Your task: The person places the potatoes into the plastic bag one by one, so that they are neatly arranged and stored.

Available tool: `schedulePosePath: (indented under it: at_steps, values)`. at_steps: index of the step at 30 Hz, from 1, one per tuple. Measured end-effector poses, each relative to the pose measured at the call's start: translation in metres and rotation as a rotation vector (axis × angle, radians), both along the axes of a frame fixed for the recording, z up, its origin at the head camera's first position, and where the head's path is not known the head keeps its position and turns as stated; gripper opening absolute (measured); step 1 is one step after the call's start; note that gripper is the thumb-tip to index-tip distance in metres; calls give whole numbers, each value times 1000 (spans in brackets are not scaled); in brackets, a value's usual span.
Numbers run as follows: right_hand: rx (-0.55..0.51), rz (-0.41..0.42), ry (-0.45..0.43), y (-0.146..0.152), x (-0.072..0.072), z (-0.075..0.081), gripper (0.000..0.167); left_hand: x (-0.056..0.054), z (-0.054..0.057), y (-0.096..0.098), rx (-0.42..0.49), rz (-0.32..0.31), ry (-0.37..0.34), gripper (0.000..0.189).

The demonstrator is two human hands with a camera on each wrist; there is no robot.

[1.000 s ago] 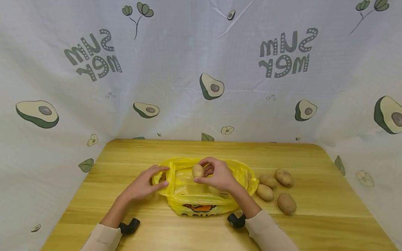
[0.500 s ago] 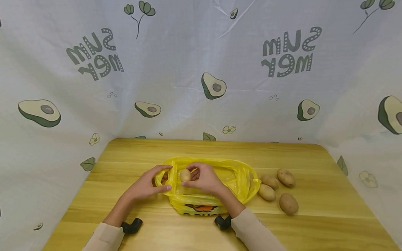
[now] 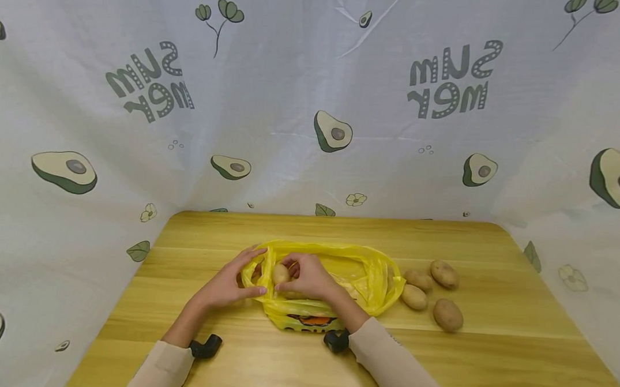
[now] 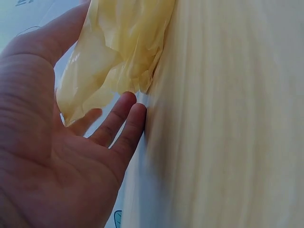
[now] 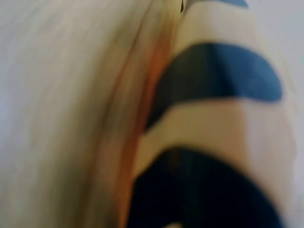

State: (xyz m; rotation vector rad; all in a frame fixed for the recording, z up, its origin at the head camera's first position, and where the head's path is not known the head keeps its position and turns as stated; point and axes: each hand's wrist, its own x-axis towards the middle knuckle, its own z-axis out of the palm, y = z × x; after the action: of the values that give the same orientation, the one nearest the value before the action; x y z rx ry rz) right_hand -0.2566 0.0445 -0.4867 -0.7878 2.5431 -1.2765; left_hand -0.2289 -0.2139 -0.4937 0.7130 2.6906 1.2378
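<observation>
A yellow plastic bag (image 3: pixel 310 306) with a black and orange print stands on the table, its mouth spread wide. Inside that mouth, near its left end, my right hand (image 3: pixel 310 277) pinches a potato (image 3: pixel 280 274) between thumb and fingers. My left hand (image 3: pixel 224 283) is at the bag's left side, thumb and forefinger spread apart against the handle. In the left wrist view the yellow plastic (image 4: pixel 128 42) hangs beside the thumb, and the other fingers (image 4: pixel 130 126) reach out straight. The right wrist view is filled mostly by the bag's blurred printed side (image 5: pixel 209 126).
Several potatoes (image 3: pixel 444 274) lie loose on the wooden table (image 3: pixel 500 363), just right of the bag. A white curtain (image 3: pixel 272 99) with avocado prints hangs behind the table and along both sides.
My right hand has carried the potato leftward and down into the bag's mouth, toward the left end. The left hand stays at the bag's left side. The head view has shifted slightly.
</observation>
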Motion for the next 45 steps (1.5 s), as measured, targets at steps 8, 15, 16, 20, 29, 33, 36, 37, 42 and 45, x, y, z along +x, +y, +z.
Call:
schedulePosePath:
  at_steps: [8,15,16,20,29,33,36,37,42,45]
  values:
    - [26,6,7,-1,1,0,57,-2,0,2,32,-35,60,95]
    - [23,9,-12,3,3,2,63,0,0,2,23,-32,48,95]
    - [17,8,-18,5,4,3,64,0,0,2,23,-32,48,94]
    - [2,7,-49,13,7,4,65,0,0,2,18,-33,47,92]
    - [-11,-9,-26,44,15,9,61,2,0,2,16,-37,33,90]
    - [-23,-11,-31,60,21,18,62,2,1,2,7,-30,34,93]
    - [-39,-6,-26,71,24,23,62,3,2,2,2,-28,38,94]
    - [-43,-3,-21,75,25,24,62,3,2,2,2,-28,39,94]
    - [-35,-2,47,94,27,28,61,4,2,2,-3,-29,39,94]
    - [-29,-23,86,105,27,28,60,4,3,3,-4,-32,35,95]
